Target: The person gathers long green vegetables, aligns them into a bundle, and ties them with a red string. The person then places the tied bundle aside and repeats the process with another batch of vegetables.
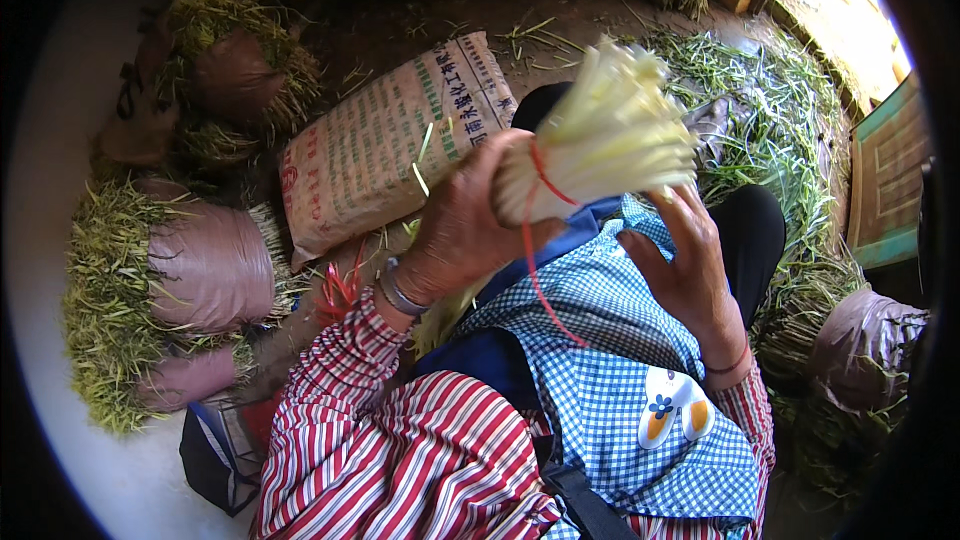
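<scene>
My left hand [457, 217], with a grey bracelet at the wrist, grips a bundle of pale yellow-green stalks [619, 123], raised above my lap. A red tie [553, 186] circles the bundle beside my fingers, and its loose tail hangs down over the checked apron [600, 315]. The stalks' far end is blurred. My right hand [686, 262] is under that end with fingers apart; its fingertips are at the stalks, and I cannot tell whether they press on them. More pale stalks [442, 322] show partly behind my left forearm.
A printed woven sack [397, 142] lies ahead to the left. Near it are red strips [339, 296]. Wrapped bundles of greens [214, 266] stand along the left wall. Loose green leaves [780, 127] cover the floor at right, near a wrapped bundle [862, 348] and a wooden door [889, 180].
</scene>
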Demonstrator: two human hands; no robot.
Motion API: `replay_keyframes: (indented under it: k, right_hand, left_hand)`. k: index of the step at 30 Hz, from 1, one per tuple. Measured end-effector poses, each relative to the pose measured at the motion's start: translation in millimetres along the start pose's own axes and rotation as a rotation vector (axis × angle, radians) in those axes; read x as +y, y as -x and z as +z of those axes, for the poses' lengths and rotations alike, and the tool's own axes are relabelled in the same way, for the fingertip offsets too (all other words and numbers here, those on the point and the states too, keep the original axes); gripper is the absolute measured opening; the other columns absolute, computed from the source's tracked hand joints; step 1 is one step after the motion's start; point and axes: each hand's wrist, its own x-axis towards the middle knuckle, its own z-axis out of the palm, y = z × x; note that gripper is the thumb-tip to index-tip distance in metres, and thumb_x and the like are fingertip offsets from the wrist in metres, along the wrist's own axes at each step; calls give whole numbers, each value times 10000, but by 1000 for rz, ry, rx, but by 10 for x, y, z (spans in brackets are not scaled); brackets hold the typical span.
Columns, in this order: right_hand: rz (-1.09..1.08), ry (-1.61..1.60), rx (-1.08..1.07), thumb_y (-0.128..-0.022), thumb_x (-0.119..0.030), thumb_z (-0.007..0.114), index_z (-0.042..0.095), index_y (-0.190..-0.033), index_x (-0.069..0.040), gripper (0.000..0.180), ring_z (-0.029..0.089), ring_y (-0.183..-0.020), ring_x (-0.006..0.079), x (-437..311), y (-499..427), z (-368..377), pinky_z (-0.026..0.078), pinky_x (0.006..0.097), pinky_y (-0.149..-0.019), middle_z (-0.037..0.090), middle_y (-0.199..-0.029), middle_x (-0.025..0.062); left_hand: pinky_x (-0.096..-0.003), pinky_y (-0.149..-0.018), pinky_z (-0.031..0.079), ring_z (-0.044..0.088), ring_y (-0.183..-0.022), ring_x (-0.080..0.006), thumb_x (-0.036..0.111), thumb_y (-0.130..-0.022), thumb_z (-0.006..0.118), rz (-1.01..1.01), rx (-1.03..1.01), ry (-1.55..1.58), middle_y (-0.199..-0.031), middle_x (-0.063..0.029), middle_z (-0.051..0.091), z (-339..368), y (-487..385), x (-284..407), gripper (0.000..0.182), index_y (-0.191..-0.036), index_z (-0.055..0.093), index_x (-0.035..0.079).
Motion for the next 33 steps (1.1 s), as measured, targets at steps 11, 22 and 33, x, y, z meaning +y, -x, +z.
replay_keyframes:
  k: [11,22,33]
  right_hand:
    - [172,-220,-122,-898,16,650,661,-1226,-28,330,614,-1248,276,282,-191,-100,543,369,-968,562,-1441,134]
    - [532,-359,-43,-1021,-137,579,623,-1290,1,305,680,-1001,115,897,364,-668,516,257,-854,693,-1220,68]
    - [599,-530,-19,-1020,-171,584,640,-1258,6,301,687,-910,106,928,374,-815,522,242,-766,705,-1169,57]
  left_hand:
    - [-333,-917,558,662,-1043,-198,356,-778,859,-34,297,534,-1217,-93,660,-916,1,-286,754,-1375,520,45]
    - [-436,-1052,506,577,-1195,-285,384,-745,882,128,902,686,-1308,-142,591,-2620,-840,-304,824,-1378,515,6]
    - [-512,-1026,505,591,-1164,-331,322,-782,823,341,934,600,-1265,-137,620,-3409,-1842,365,630,-1287,585,31]
